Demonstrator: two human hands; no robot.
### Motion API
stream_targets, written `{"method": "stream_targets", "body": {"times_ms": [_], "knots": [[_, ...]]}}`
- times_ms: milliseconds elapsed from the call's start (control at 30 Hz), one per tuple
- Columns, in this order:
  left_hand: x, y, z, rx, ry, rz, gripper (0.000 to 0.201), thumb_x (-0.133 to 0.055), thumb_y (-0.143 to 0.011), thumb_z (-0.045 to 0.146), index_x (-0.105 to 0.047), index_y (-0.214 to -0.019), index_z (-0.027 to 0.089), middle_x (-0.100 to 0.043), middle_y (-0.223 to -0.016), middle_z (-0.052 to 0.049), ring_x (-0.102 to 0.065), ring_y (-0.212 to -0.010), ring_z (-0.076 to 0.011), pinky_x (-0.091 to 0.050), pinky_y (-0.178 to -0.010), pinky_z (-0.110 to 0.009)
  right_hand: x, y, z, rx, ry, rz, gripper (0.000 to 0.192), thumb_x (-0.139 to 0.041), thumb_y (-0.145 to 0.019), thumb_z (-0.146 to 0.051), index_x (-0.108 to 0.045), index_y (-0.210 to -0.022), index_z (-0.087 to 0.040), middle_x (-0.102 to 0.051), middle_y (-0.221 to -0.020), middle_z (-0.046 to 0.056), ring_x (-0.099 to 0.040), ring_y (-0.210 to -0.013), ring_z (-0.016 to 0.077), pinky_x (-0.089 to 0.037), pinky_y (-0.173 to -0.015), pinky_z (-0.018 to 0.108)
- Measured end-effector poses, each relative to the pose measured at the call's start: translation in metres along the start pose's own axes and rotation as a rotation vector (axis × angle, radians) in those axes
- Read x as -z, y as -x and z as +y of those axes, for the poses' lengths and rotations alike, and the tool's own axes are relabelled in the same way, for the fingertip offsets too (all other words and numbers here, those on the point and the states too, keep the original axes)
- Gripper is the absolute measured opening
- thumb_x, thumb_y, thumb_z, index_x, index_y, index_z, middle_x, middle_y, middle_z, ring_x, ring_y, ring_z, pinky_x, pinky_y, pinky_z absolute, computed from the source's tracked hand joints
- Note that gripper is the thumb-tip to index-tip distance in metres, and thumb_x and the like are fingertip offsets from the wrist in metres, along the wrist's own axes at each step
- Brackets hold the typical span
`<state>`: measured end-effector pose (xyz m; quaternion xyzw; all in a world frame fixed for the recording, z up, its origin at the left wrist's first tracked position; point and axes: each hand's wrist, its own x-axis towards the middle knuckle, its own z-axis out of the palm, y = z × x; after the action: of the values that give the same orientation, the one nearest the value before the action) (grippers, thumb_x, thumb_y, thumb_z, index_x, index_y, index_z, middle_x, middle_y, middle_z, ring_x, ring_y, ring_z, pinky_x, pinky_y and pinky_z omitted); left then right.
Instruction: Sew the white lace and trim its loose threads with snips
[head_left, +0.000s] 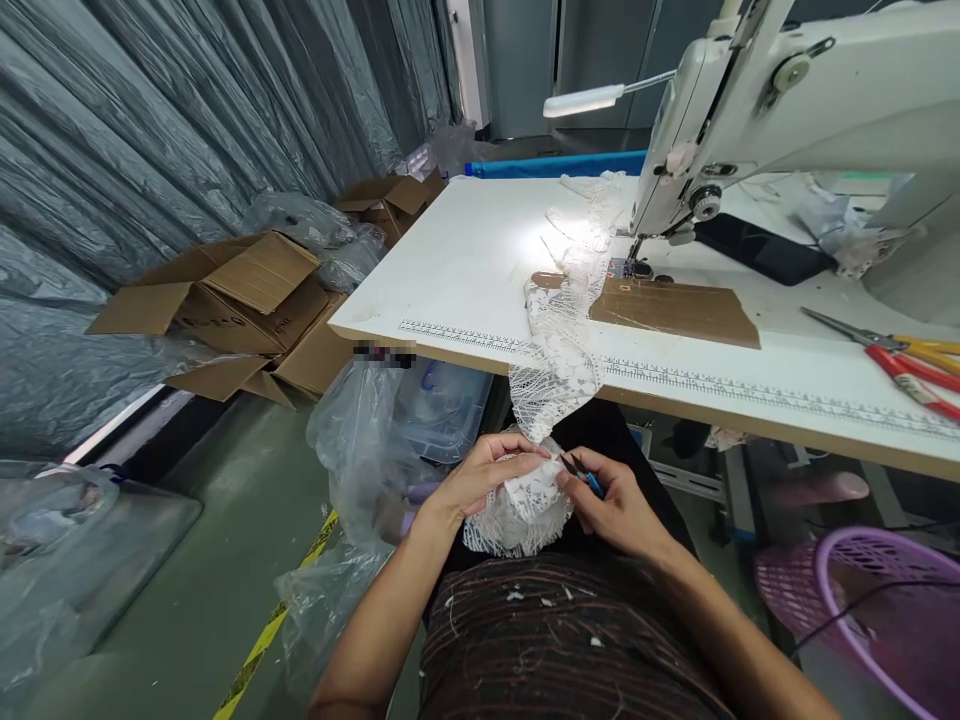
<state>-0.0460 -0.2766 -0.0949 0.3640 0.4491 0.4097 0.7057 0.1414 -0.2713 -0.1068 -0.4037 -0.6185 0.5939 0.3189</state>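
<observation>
The lace (559, 340) is white with an openwork net and leaf pattern, and the bunch held between the left grip (480, 478) and the right grip (611, 505) is the same white. The snips (587, 476) in the right grip are dark with a blue handle. Just below the grips, the skirt (562, 640) is dark brown with thin lighter stripes and white thread flecks. Above them, the tabletop (465, 260) is white with a printed ruler scale along its near edge, and it carries a brown cardboard strip (675, 310). The machine (810, 110) is off-white. Far right of the grips lie red and yellow-handled scissors (911, 365), with a purple basket (885, 610) below. To the left are brown boxes (240, 300) and a green floor (225, 560) with yellow and black tape (270, 630).
</observation>
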Motion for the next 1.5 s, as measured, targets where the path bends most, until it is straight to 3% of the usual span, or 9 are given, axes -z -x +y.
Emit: {"method": "stream_targets", "body": {"times_ms": [200,400,600,700,800,900,1033,1233,1500], "knots": [[0.003,0.007,-0.001,-0.077,-0.181,0.058,0.025,-0.078,-0.072,0.036,-0.074,-0.084,0.015,-0.074,-0.092,-0.007,-0.066,-0.087,-0.0183,-0.047,-0.080,-0.027,0.012,-0.008,0.008,0.063,0.122,0.043,0.041,-0.042,-0.094,-0.050,-0.062,-0.080,-0.018,-0.054,-0.068,0.000,-0.045,-0.059,0.0127,-0.036,-0.052,0.024],[-0.003,0.014,0.005,-0.185,-0.418,0.141,0.022,-0.073,-0.077,0.037,-0.076,-0.085,0.017,-0.075,-0.088,-0.007,-0.066,-0.082,-0.0187,-0.049,-0.077,-0.027,0.012,-0.032,0.007,0.155,-0.163,0.517,0.037,-0.059,-0.082,-0.057,-0.059,-0.082,-0.019,-0.038,-0.054,-0.007,-0.031,-0.046,0.0096,-0.028,-0.044,0.024],[-0.024,0.020,0.006,-0.299,-0.568,0.164,0.017,-0.069,-0.079,0.033,-0.078,-0.082,0.019,-0.076,-0.085,-0.005,-0.069,-0.078,-0.0208,-0.052,-0.076,-0.030,-0.007,-0.052,-0.027,0.264,-0.099,0.670,0.036,-0.059,-0.083,-0.052,-0.048,-0.067,-0.022,-0.035,-0.054,-0.006,-0.030,-0.047,0.0095,-0.029,-0.044,0.024],[-0.031,0.020,0.003,-0.332,-0.611,0.194,0.016,-0.069,-0.078,0.031,-0.078,-0.078,0.018,-0.075,-0.076,-0.003,-0.067,-0.072,-0.0204,-0.052,-0.071,-0.030,-0.014,-0.054,-0.054,0.439,0.220,0.404,0.026,-0.057,-0.085,-0.046,-0.060,-0.079,-0.020,-0.047,-0.060,-0.003,-0.039,-0.052,0.0105,-0.035,-0.052,0.025],[-0.027,0.018,0.001,-0.326,-0.600,0.223,0.016,-0.069,-0.078,0.030,-0.077,-0.077,0.017,-0.075,-0.075,-0.002,-0.067,-0.073,-0.0206,-0.052,-0.072,-0.030,-0.008,-0.053,-0.075,0.442,0.452,0.103,0.033,-0.058,-0.084,-0.045,-0.066,-0.104,-0.020,-0.055,-0.066,-0.001,-0.044,-0.054,0.0114,-0.037,-0.056,0.026],[-0.013,0.019,0.003,-0.274,-0.559,0.220,0.018,-0.068,-0.079,0.032,-0.077,-0.085,0.018,-0.076,-0.086,-0.004,-0.068,-0.083,-0.0219,-0.052,-0.081,-0.031,0.009,-0.047,-0.076,0.380,0.402,0.153,0.037,-0.049,-0.091,-0.046,-0.065,-0.109,-0.018,-0.058,-0.072,0.001,-0.048,-0.059,0.0128,-0.040,-0.058,0.026],[0.005,0.026,0.010,-0.197,-0.505,0.189,0.022,-0.069,-0.080,0.035,-0.077,-0.088,0.017,-0.076,-0.093,-0.007,-0.068,-0.090,-0.0226,-0.050,-0.085,-0.031,0.019,-0.033,-0.048,0.239,0.281,0.013,0.050,-0.030,-0.099,-0.049,-0.067,-0.090,-0.017,-0.056,-0.067,0.001,-0.050,-0.060,0.0133,-0.039,-0.055,0.025],[0.011,0.031,0.015,-0.132,-0.428,0.194,0.026,-0.069,-0.080,0.038,-0.076,-0.090,0.015,-0.075,-0.095,-0.008,-0.067,-0.090,-0.0225,-0.051,-0.079,-0.029,-0.001,-0.020,-0.010,0.101,0.334,-0.115,0.049,-0.032,-0.098,-0.051,-0.060,-0.074,-0.019,-0.051,-0.057,-0.002,-0.045,-0.052,0.0127,-0.034,-0.051,0.025],[0.009,0.028,0.010,-0.133,-0.402,0.190,0.026,-0.069,-0.078,0.039,-0.076,-0.088,0.016,-0.076,-0.093,-0.008,-0.067,-0.089,-0.0228,-0.050,-0.081,-0.030,-0.013,-0.028,-0.004,0.149,0.369,-0.059,0.041,-0.038,-0.096,-0.047,-0.055,-0.071,-0.021,-0.051,-0.059,-0.002,-0.046,-0.054,0.0133,-0.033,-0.053,0.025]]}}
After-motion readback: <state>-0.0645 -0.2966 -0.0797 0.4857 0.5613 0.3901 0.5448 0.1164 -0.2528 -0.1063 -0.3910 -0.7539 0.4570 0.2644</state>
